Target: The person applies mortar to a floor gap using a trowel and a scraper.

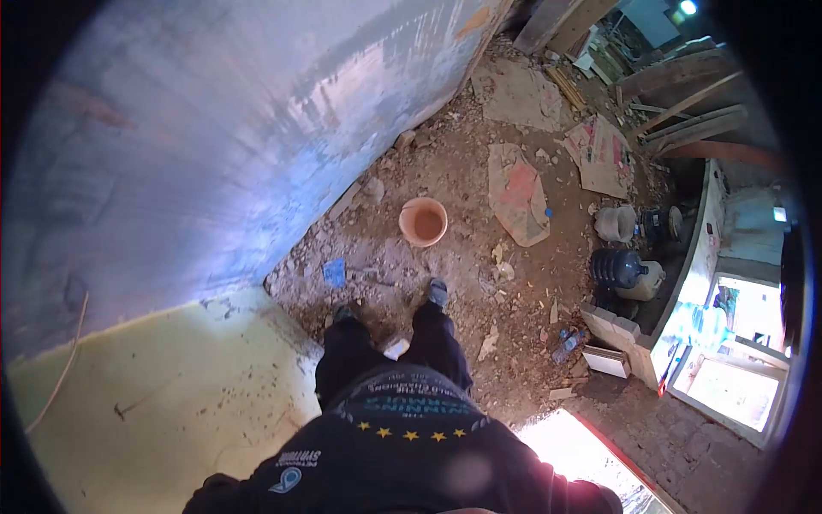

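Neither of my hands shows; only the dark sleeves and shirt fill the bottom of the view. My legs point forward, and both shoes stand on the dirt floor. Ahead of the feet an orange-pink bucket stands upright, its inside looking brownish. A flat blue piece lies left of it, close to the wall. Some thin, dusty object rests beside that piece, too blurred to name.
A bluish plastered wall rises at the left and meets a yellowish wall. Flattened sacks and rubble lie ahead. On the right are a large dark water jug, a low block wall, and a plastic bottle. Timber planks lean beyond.
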Available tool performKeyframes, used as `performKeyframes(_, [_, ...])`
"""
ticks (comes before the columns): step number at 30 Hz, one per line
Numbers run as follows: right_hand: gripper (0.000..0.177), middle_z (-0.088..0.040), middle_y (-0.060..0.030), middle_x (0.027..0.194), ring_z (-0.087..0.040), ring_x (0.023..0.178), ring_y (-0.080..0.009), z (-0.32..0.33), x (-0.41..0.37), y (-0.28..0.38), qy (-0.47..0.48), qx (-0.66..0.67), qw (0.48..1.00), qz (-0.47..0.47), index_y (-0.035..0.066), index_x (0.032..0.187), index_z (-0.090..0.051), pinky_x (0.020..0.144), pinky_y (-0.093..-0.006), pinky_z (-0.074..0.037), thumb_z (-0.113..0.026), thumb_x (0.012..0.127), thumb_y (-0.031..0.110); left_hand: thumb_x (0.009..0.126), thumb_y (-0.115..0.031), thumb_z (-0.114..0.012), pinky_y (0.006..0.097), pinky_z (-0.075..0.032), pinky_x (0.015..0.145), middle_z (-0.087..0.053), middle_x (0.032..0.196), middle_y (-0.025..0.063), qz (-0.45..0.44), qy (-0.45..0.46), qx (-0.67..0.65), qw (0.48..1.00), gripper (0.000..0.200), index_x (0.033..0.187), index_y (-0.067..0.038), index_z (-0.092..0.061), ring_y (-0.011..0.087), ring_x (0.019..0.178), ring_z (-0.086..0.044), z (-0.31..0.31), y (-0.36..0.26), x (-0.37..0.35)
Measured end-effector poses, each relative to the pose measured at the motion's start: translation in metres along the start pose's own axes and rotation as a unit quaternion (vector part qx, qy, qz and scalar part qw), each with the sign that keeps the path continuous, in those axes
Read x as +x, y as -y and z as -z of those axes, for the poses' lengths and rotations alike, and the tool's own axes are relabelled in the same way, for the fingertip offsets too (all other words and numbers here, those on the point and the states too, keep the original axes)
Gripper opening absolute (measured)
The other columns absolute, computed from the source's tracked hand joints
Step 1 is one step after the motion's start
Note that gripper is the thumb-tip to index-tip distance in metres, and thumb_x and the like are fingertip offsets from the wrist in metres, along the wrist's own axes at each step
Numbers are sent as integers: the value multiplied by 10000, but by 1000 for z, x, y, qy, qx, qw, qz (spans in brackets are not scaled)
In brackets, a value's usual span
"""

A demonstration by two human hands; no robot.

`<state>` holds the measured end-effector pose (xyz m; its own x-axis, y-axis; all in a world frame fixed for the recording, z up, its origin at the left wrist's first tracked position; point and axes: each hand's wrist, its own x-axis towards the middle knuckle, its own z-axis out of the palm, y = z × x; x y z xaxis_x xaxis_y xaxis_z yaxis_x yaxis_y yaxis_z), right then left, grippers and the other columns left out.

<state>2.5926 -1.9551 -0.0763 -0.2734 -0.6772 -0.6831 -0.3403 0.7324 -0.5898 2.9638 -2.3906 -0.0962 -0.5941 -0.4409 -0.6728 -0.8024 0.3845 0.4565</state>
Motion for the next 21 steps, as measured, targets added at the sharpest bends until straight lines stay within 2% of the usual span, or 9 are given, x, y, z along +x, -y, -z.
performKeyframes(5, [170, -671, -126, 878, -679, 834, -322, -16, -63, 24, 17, 37, 999, -4, 88, 842, -669, 763, -432, -542, -635, 860, 254, 870, -253, -662, 393, -490, 635, -645, 795, 107, 51, 72, -75, 993, 207, 837, -52, -627, 228, 707, -631, -4, 7, -86])
performKeyframes(8, [173, -671, -125, 874, -679, 831, -320, -15, -78, 29, 22, 52, 998, -6, 85, 841, -669, 763, -430, -540, -633, 862, 254, 867, -252, -664, 391, -488, 633, -645, 790, 104, 75, 108, -125, 983, 208, 832, -51, -627, 216, 705, -627, -12, 9, -108])
performKeyframes(21, [186, -671, -118, 856, -680, 819, -307, 29, -47, 45, 20, 113, 993, -16, 75, 836, -669, 762, -424, -533, -627, 873, 253, 854, -249, -675, 379, -478, 625, -645, 767, 92, 145, 235, -342, 898, 214, 810, -45, -626, 166, 695, -610, -16, 6, -82])
